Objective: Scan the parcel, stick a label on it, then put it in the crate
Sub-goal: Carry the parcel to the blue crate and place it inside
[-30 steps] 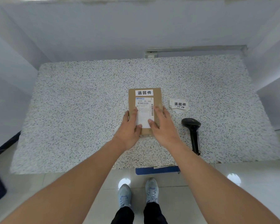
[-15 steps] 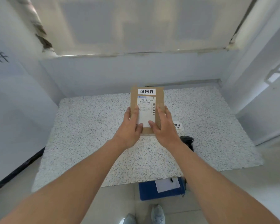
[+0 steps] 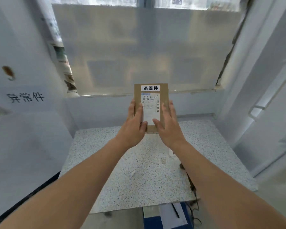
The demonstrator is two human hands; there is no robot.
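Note:
A flat brown cardboard parcel [image 3: 151, 95] is held up in the air above the speckled table [image 3: 139, 171], in front of the frosted window. It carries a white label [image 3: 150, 88] with black characters at its top and a shipping label with barcodes below. My left hand [image 3: 134, 126] grips its left edge and my right hand [image 3: 168, 126] grips its right edge, thumbs on the front face. The scanner is almost hidden behind my right forearm; only its cable [image 3: 191, 184] shows.
White walls close in on both sides, the left one [image 3: 26, 97] marked with black characters. A blue crate [image 3: 151, 222] holding white paper sits on the floor beneath the table's near edge. A frosted window [image 3: 144, 50] fills the back.
Both hands have lifted the parcel off the table and raised it upward and forward. The view has tilted up, so the window now fills the top.

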